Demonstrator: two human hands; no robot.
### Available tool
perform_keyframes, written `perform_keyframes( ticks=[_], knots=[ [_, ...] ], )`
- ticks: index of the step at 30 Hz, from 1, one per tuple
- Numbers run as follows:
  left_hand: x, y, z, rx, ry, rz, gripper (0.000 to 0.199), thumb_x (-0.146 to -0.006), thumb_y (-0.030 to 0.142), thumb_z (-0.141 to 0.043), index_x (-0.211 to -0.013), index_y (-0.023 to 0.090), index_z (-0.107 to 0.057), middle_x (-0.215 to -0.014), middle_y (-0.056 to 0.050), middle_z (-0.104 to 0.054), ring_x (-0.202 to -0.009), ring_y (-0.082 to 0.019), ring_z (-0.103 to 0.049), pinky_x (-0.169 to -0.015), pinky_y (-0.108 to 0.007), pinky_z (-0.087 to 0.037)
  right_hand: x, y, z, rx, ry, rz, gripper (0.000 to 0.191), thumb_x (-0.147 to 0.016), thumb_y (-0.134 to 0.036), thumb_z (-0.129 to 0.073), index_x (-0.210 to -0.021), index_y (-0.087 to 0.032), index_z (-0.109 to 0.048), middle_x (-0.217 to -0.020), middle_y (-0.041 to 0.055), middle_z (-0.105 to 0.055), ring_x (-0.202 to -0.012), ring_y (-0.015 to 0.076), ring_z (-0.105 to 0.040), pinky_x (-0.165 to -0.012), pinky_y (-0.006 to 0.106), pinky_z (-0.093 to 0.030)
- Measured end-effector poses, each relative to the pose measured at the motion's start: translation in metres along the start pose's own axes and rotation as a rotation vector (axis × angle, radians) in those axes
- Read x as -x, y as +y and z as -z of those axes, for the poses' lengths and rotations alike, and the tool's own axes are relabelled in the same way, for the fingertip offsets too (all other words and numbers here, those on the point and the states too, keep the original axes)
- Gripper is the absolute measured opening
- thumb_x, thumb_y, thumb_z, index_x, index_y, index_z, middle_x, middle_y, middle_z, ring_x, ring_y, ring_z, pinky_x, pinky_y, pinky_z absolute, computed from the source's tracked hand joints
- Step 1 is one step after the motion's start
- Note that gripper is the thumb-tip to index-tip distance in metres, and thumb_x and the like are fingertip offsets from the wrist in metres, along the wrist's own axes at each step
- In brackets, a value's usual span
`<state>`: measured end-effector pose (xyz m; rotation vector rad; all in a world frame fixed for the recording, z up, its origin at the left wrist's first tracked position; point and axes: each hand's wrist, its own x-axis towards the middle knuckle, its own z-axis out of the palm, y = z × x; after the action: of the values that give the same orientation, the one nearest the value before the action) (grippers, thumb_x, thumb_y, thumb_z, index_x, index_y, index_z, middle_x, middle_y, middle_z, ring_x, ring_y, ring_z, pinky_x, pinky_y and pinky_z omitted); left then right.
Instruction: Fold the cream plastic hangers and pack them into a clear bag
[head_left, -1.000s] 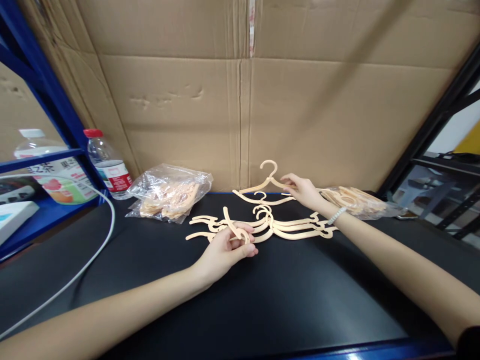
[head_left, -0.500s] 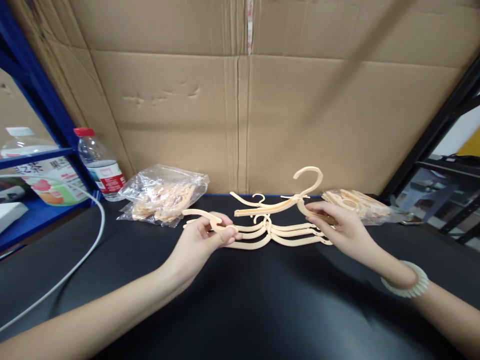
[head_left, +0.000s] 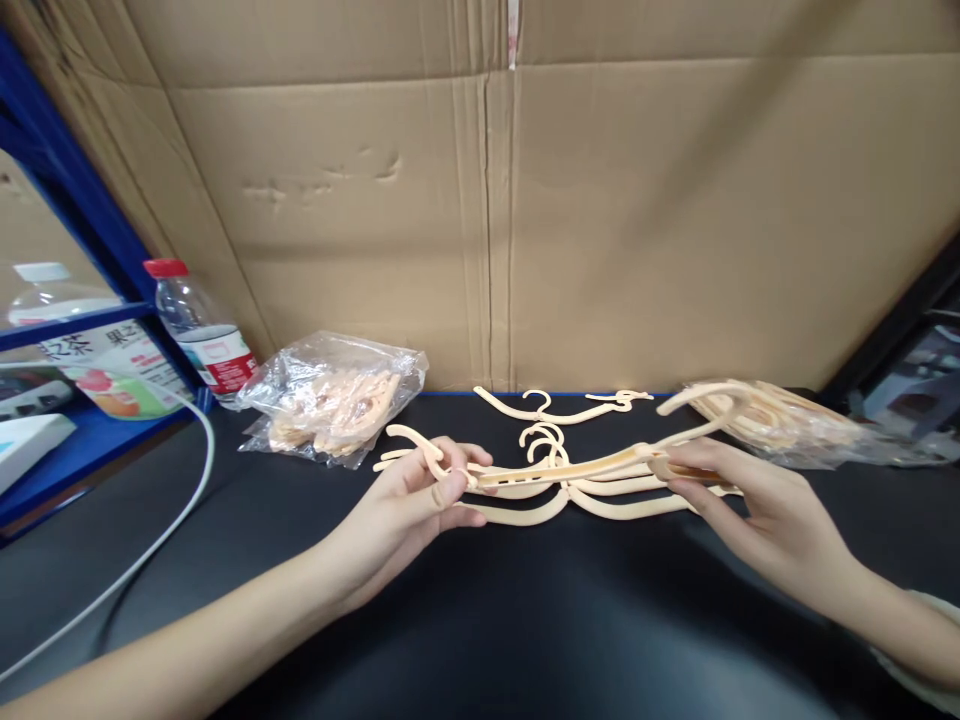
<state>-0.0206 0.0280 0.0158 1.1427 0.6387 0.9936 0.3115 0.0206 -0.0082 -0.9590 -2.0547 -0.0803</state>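
Note:
My left hand point(head_left: 416, 520) pinches a small curved beige end piece point(head_left: 414, 437), which meets the left end of a beige hanger point(head_left: 570, 470). My right hand point(head_left: 765, 510) grips that hanger near its middle, and its hook points up and to the right. Several beige hangers point(head_left: 517, 515) lie in a row on the black table beneath, partly hidden by my hands and the held hanger. Farther back lies another hanger point(head_left: 510, 408) with a small loose-looking piece point(head_left: 622, 398) at its right end.
Clear plastic bags of beige parts lie at the back left point(head_left: 330, 400) and back right point(head_left: 787, 420). A red-capped bottle point(head_left: 206, 330) stands by the blue shelf point(head_left: 82, 325). A white cable point(head_left: 154, 540) curves over the table's left side. Cardboard point(head_left: 360, 230) rises behind.
The held hanger has come down and forward, and its left end now meets the piece in my left hand. My right hand has moved right and lower. The camera view has shifted slightly.

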Motion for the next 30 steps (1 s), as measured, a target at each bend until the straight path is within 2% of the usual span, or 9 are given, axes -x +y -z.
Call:
perform_keyframes(
  ticks=[2,5,9,15,23,30],
  knots=[
    [0.001,0.001,0.000,0.057,-0.053,0.045,0.013,-0.085,0.024,-0.069,-0.079,0.017,-0.060,-0.112,-0.005,-0.058,-0.098,-0.019,-0.060,-0.076,-0.028,-0.054,0.000,-0.002,0.001,-0.003,0.022,0.019,0.019,-0.093,-0.021,-0.055,-0.109,-0.027,-0.062,-0.100,0.0049,-0.071,-0.086,0.0216,-0.069,-0.073,0.031,-0.059],
    [0.002,0.002,-0.002,0.093,-0.104,0.073,0.013,-0.084,0.023,-0.070,-0.078,0.016,-0.060,-0.104,-0.006,-0.061,-0.085,-0.017,-0.064,-0.069,-0.024,-0.054,0.001,-0.006,0.003,0.000,0.022,0.027,0.020,-0.092,-0.019,-0.055,-0.109,-0.027,-0.062,-0.099,0.0053,-0.071,-0.085,0.0223,-0.069,-0.074,0.032,-0.059],
    [0.001,0.003,-0.005,0.108,-0.076,0.092,0.015,-0.080,0.022,-0.073,-0.077,0.015,-0.061,-0.097,-0.005,-0.063,-0.075,-0.015,-0.065,-0.060,-0.021,-0.053,0.000,-0.009,0.004,-0.002,0.008,0.046,0.023,-0.092,-0.018,-0.055,-0.111,-0.029,-0.062,-0.099,0.0045,-0.071,-0.086,0.0227,-0.069,-0.078,0.034,-0.059],
    [0.001,0.003,-0.008,0.130,-0.057,0.104,0.016,-0.080,0.022,-0.074,-0.075,0.014,-0.061,-0.091,-0.005,-0.064,-0.074,-0.015,-0.065,-0.066,-0.023,-0.053,0.000,-0.009,0.004,-0.008,0.023,0.045,0.023,-0.092,-0.019,-0.055,-0.111,-0.030,-0.062,-0.098,0.0039,-0.072,-0.086,0.0230,-0.069,-0.077,0.035,-0.058],
    [0.003,0.002,-0.008,0.098,-0.021,0.099,0.011,-0.081,0.017,-0.072,-0.075,0.013,-0.063,-0.089,-0.005,-0.065,-0.068,-0.011,-0.062,-0.062,-0.020,-0.052,0.001,-0.010,0.005,0.024,0.033,0.064,0.024,-0.091,-0.017,-0.055,-0.111,-0.029,-0.062,-0.098,0.0032,-0.071,-0.085,0.0215,-0.069,-0.078,0.034,-0.057],
    [0.002,0.000,-0.007,0.072,-0.020,0.082,0.014,-0.078,0.019,-0.076,-0.076,0.013,-0.064,-0.085,-0.003,-0.065,-0.066,-0.010,-0.061,-0.061,-0.020,-0.050,-0.002,-0.013,0.004,0.049,0.049,0.055,0.019,-0.093,-0.022,-0.055,-0.106,-0.031,-0.065,-0.093,0.0023,-0.073,-0.082,0.0228,-0.070,-0.075,0.035,-0.059]
  ],
)
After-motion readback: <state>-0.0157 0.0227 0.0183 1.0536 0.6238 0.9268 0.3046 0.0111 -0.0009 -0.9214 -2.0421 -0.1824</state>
